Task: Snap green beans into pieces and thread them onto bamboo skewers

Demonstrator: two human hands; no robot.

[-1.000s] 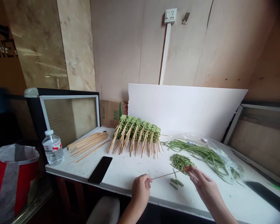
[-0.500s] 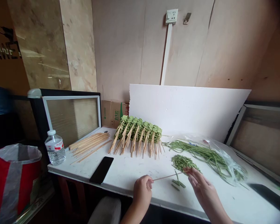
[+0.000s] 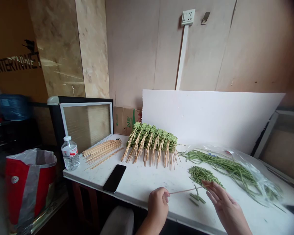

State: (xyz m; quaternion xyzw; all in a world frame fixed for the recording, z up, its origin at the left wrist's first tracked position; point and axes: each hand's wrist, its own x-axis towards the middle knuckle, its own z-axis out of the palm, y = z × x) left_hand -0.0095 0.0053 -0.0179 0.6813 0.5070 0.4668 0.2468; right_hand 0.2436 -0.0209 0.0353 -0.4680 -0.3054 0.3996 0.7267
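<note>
My left hand (image 3: 158,203) is closed around one end of a thin bamboo skewer (image 3: 181,191) above the table's front edge. At its other end, my right hand (image 3: 224,199) has the skewer between thumb and fingers. A short cut piece of green bean (image 3: 196,188) crosses the skewer near my right hand; whether it is pierced or lies behind, I cannot tell. Loose bean pieces (image 3: 194,202) lie just below. Behind my right hand is a heap of cut beans (image 3: 202,174). Finished bean skewers (image 3: 153,140) are stacked at the back, sticks pointing forward.
Bare skewers (image 3: 103,151) lie to the left, with a water bottle (image 3: 70,155) and a black phone (image 3: 114,178) nearby. Long beans (image 3: 220,163) rest in a clear plastic bag (image 3: 267,178) at right. A red bin (image 3: 30,182) stands beside the table (image 3: 137,187).
The view has turned left, so everything sits farther right in the picture. Both hands still hold the skewer, with little visible movement relative to the table.
</note>
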